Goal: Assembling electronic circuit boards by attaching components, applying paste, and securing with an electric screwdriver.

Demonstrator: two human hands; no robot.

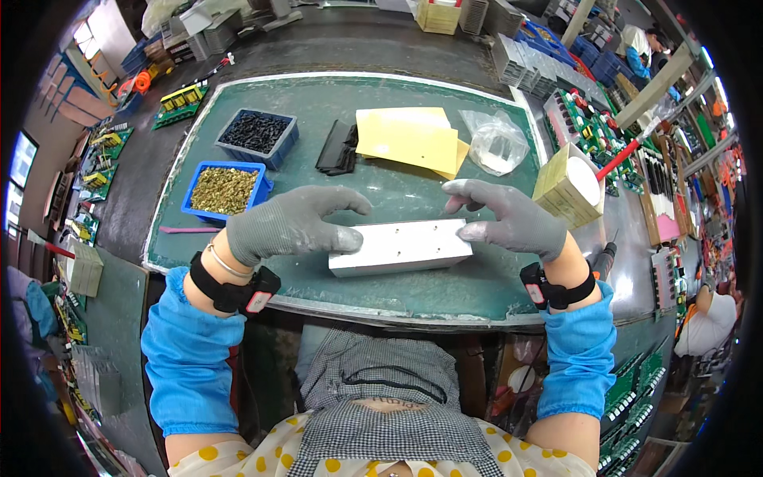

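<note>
A silvery metal block [400, 248] with several small holes in its upper face lies on the green mat in front of me, its long side running left to right. My left hand [298, 222], in a grey glove, is at its left end; the thumb rests at the block's edge while the fingers curve apart from it. At the opposite end is my right hand [509, 216], also gloved. Its thumb meets the block's right corner, and its fingers are spread above and behind. Neither hand is closed round the block.
Beyond the block lie yellow sheets [405, 135], black strips [339, 147] and a clear plastic bag [498, 143]. To the left stand a blue bin of brass-coloured screws [222, 189] and a bin of black parts [254, 132]. A box with a white roll [572, 188] and a screwdriver [606, 256] are at right.
</note>
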